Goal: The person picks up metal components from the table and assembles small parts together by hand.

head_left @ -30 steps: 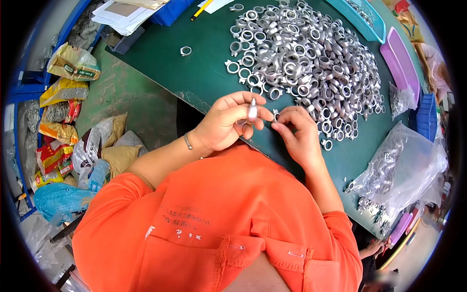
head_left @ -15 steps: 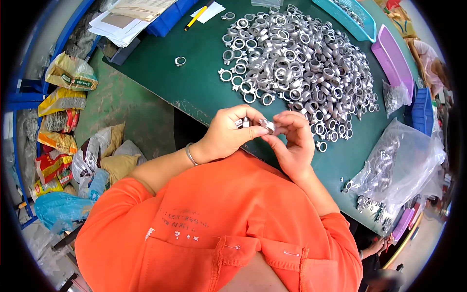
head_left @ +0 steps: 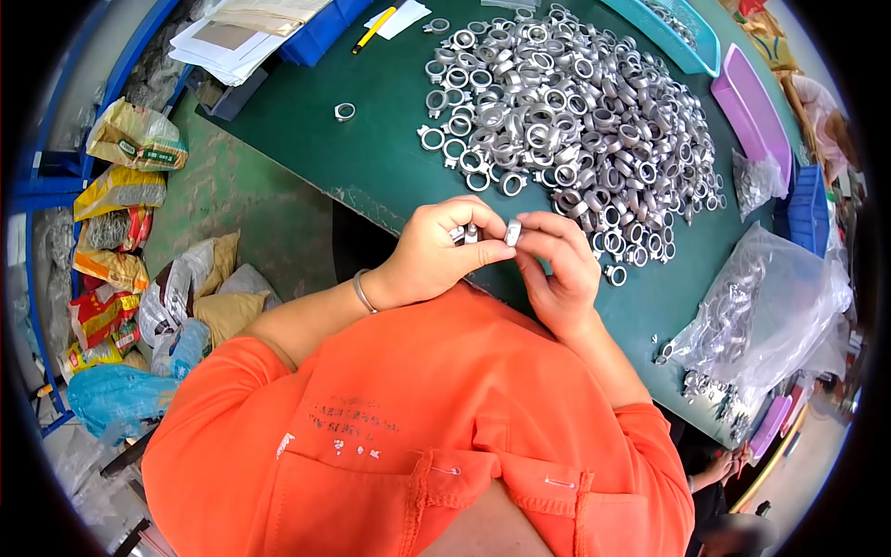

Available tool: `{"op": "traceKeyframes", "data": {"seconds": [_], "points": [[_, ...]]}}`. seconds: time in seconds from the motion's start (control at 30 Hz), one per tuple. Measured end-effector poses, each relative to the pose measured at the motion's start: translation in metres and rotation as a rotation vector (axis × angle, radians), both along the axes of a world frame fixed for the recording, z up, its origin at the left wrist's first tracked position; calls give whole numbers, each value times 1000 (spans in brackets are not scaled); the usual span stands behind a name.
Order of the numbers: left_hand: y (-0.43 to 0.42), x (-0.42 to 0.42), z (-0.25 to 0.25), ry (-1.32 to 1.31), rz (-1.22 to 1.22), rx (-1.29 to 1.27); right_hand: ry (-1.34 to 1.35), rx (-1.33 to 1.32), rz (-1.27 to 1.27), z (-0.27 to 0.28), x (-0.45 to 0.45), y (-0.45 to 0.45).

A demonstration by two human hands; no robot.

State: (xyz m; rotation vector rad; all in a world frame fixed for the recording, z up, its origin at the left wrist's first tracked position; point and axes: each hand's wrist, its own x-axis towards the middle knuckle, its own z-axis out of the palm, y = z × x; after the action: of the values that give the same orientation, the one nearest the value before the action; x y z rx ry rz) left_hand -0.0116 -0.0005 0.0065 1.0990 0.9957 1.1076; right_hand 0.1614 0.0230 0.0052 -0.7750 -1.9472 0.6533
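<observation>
Between the fingertips of my right hand (head_left: 560,269) is a small metal ring (head_left: 513,232), seen nearly edge-on. My left hand (head_left: 440,249) is closed around more silvery metal parts (head_left: 471,233), which poke out between its thumb and fingers; their exact kind is partly hidden. The left thumb tip reaches the lower end of the ring. Both hands are close together over the table's near edge. Just beyond them lies a big pile of similar metal rings (head_left: 566,111), each with a small lug.
A lone ring (head_left: 344,112) lies left on the green table (head_left: 288,139). Papers (head_left: 227,56), a blue bin (head_left: 325,32) and a yellow marker (head_left: 374,31) are at the back left. To the right are teal (head_left: 668,37) and purple baskets (head_left: 752,107) and a plastic bag (head_left: 766,311).
The ring at my fingertips has turned, now standing more upright and edge-on. My right fingers have shifted slightly around it; my left hand has barely moved.
</observation>
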Motion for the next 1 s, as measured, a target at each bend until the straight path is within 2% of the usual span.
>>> {"op": "traceKeyframes", "data": {"seconds": [0.03,0.1,0.23,0.27,0.4,0.43,0.5,0.57,0.67,0.77,0.83,0.9,0.97,1.0], "points": [[1,0,-2,128,44,212,0,0,3,-3,-1,2],[2,-3,-1,179,61,255,-52,-54,-76,-13,-4,10],[3,-3,5,326,115,358,-432,174,-32,-16,-19,34],[4,-3,7,326,113,358,-494,240,-32,-20,-23,37],[7,-8,1,68,55,298,-548,189,27,-15,-21,35],[6,-11,-2,70,57,302,-546,194,28,-13,-15,32],[3,-20,-5,-496,-14,-273,-571,30,154,-10,-2,28],[6,-26,-9,-551,-34,-292,-498,-23,206,-8,8,24],[6,-24,-4,-686,116,-457,-239,-118,12,-4,15,20],[8,-27,-21,-548,15,-397,-394,-228,-163,-1,8,16],[7,-19,-17,-517,7,-396,-586,-116,-167,-9,3,16],[4,-12,-10,-315,85,-378,-629,-114,-168,-13,2,16],[3,-13,-10,-259,84,-368,-246,-302,-4,-16,3,17],[2,-14,-10,-212,50,-360,-113,-615,25,-14,3,14]]}}
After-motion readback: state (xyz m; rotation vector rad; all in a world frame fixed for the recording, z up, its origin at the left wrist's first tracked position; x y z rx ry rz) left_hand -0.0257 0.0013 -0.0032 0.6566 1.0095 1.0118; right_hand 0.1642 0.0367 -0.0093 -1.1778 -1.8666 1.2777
